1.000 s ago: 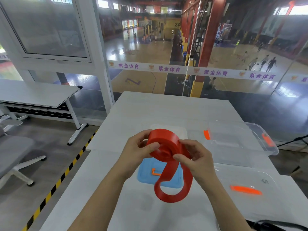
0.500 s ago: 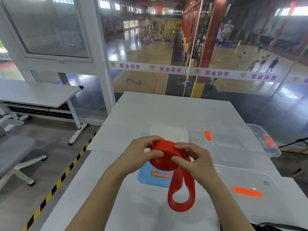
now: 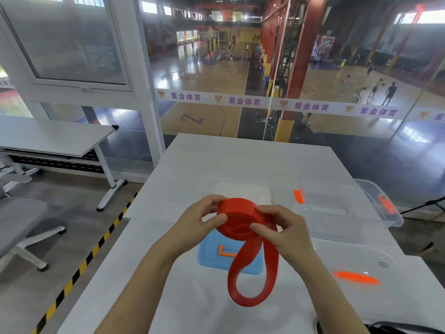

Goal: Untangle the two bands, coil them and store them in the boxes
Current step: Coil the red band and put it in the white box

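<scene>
A wide red band (image 3: 237,225) is held above the white table (image 3: 240,160), mostly wound into a flat coil. My left hand (image 3: 199,220) pinches the coil's left side, thumb on its face. My right hand (image 3: 284,232) grips the right side, where the loose end hangs down as a loop (image 3: 252,283). Behind and to the right stands a clear open box (image 3: 375,208) with orange clips. Under the coil lies a blue lid (image 3: 212,259) with an orange latch. No second band shows.
A clear lid (image 3: 375,261) with an orange handle lies at the right front. A small white box (image 3: 243,191) sits behind my hands. A glass wall runs behind the table. Left, across yellow-black floor tape (image 3: 96,249), stand another table and a grey chair (image 3: 19,227).
The coil has tilted from upright to flatter between my hands. The hanging loop swung from left to right under my right hand and stays about as long.
</scene>
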`<state>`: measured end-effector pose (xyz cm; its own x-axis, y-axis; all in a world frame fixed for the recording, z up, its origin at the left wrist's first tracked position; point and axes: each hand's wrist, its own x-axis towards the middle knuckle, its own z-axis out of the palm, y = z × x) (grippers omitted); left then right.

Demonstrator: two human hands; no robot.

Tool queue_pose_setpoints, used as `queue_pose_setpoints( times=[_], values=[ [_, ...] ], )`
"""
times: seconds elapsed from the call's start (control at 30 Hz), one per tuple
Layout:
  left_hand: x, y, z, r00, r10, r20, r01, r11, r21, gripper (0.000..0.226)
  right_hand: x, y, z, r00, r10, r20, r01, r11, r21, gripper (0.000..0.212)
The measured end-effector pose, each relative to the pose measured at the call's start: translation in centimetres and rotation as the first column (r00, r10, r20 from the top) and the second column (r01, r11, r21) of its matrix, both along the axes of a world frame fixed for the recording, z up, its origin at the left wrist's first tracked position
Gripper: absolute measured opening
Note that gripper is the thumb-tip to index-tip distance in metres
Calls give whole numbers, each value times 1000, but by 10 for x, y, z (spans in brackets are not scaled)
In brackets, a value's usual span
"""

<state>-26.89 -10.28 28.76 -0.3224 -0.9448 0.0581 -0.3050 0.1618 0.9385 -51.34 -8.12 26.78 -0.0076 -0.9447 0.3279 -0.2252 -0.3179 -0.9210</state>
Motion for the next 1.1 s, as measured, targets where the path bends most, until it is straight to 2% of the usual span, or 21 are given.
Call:
queue_pose_setpoints(
  times=[0.13,0.2,0.23,0.33,0.5,0.63,0.73,0.87,0.97,1.1],
  values=[
    [-5,1,6,989,4,146,-6,1000,8,55,2,0,3,993,26,-115,-29,999,-25,39],
    [-12,1,7,956,3,293,26,995,-95,50,4,0,1,985,36,-166,-47,997,-58,40],
    [-13,1,8,947,10,320,34,991,-131,44,4,1,1,985,39,-166,-50,997,-60,41],
    [-12,0,8,973,20,228,12,991,-137,33,2,1,1,991,47,-122,-51,998,-36,45],
    [-9,-1,7,997,34,-70,-36,999,-26,30,-2,0,-3,997,42,69,-43,999,20,58],
    [-11,5,2,973,19,-229,0,997,83,32,1,-3,-1,990,21,142,-23,1000,13,45],
    [-3,3,-2,991,-21,-133,34,995,96,32,4,-3,1,996,25,84,-28,999,34,37],
    [1,3,3,995,-4,99,-1,999,51,51,8,-1,-1,998,52,31,-54,997,46,37],
    [-6,4,4,977,-22,210,27,999,-22,41,12,2,-2,997,76,-17,-75,996,53,37],
    [-6,5,-3,995,20,96,-14,998,-63,32,8,1,4,996,93,-3,-92,994,56,52]
  ],
)
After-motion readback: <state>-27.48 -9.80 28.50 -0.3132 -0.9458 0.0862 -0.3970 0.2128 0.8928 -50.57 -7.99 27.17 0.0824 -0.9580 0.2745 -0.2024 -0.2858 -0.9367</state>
